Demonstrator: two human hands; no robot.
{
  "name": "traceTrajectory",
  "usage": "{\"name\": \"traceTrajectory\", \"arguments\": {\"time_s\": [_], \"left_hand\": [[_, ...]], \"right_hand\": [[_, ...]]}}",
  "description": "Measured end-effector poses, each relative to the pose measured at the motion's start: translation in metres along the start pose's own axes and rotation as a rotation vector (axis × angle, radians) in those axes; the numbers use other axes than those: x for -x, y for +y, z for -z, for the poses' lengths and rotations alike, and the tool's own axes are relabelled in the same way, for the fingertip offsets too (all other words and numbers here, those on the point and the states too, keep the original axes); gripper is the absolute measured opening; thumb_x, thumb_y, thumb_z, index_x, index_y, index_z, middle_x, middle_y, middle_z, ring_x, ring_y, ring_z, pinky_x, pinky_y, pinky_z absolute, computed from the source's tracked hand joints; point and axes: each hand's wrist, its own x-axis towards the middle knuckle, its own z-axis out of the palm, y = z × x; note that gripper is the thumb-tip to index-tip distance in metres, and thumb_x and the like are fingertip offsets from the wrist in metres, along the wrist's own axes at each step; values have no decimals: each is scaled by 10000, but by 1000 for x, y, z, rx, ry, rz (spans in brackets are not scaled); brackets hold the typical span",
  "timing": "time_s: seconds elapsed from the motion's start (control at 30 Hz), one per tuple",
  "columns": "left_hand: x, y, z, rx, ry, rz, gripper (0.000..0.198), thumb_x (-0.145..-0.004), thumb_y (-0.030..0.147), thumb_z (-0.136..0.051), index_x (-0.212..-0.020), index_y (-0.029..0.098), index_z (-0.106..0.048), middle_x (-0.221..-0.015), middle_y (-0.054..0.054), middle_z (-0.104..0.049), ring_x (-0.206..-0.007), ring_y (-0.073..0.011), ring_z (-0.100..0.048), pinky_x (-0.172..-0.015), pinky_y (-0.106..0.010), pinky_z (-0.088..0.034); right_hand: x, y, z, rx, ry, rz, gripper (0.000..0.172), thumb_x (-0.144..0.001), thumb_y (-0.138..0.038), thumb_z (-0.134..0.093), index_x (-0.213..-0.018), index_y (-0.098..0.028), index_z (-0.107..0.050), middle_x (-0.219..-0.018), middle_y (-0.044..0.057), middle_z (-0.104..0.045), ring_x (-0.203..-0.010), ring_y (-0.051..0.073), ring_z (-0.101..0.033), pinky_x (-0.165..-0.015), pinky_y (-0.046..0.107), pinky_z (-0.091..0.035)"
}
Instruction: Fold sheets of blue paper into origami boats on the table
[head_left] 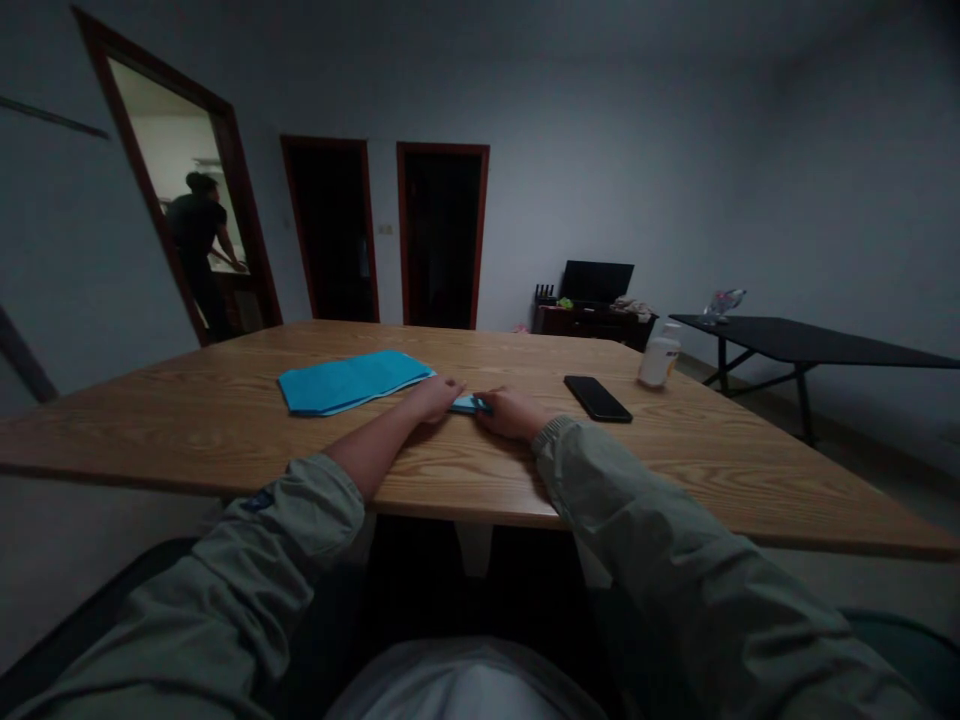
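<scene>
Both my hands rest on a wooden table, meeting over a small blue piece of paper. My left hand lies on its left part with fingers pressed down on it. My right hand is curled at its right end, pinching the edge. The paper is mostly hidden between the hands. A stack of blue sheets lies just left of my left hand.
A black phone lies flat right of my right hand, a white bottle beyond it. A black side table and a cabinet with a monitor stand behind. A person stands in the far left doorway.
</scene>
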Motion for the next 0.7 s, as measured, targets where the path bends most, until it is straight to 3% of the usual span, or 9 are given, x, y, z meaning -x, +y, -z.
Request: {"name": "traceTrajectory", "arguments": {"time_s": [0.1,0.2,0.3,0.4,0.47,0.53,0.7], "left_hand": [[-4,-3,0,187,89,167,441,-918,516,-368,-780,175,-611,-746,-68,-671,-625,-160,-597,-566,-247,-420],[-4,1,-3,424,22,259,458,-931,524,-337,-806,157,-581,-743,-66,-648,-478,-126,-552,-470,-242,-409],[0,11,-8,665,-84,231,419,-904,545,-429,-937,157,-582,-893,-74,-668,-498,-118,-588,-464,-244,-454],[3,23,-10,860,-148,66,357,-854,481,-581,-1035,173,-589,-1001,-73,-676,-671,-141,-661,-574,-256,-527],[4,28,-8,944,-103,3,353,-832,433,-637,-1052,161,-585,-1011,-83,-680,-756,-156,-673,-639,-269,-545],[4,30,-6,983,-36,14,375,-819,420,-663,-1059,148,-565,-1002,-94,-680,-756,-160,-673,-650,-284,-549],[2,27,-3,984,66,-14,495,-737,431,-752,-1068,142,-524,-941,-93,-674,-745,-171,-668,-638,-304,-554]], "right_hand": [[-1,5,-2,-15,79,-135,300,-923,-316,-458,-1069,-181,-682,-948,128,-721,-805,225,-655,-719,284,-428],[-4,10,0,-76,171,-286,299,-938,-286,-416,-985,-158,-682,-902,130,-720,-761,202,-646,-683,269,-419],[-9,7,3,-245,252,-371,304,-947,-281,-402,-979,-151,-675,-913,109,-722,-776,180,-646,-692,251,-435],[-15,-6,4,-493,310,-269,276,-947,-305,-435,-1046,-174,-656,-1000,78,-720,-883,168,-658,-768,245,-472],[-18,-15,3,-632,336,-190,247,-937,-312,-465,-1082,-192,-624,-1074,72,-702,-917,158,-666,-795,250,-495],[-20,-21,2,-757,343,-173,247,-922,-322,-493,-1124,-201,-568,-1133,81,-678,-873,148,-683,-748,253,-526],[-17,-19,2,-949,385,-134,448,-849,-352,-594,-1243,-204,-441,-1110,99,-655,-771,164,-703,-625,258,-565]]}}
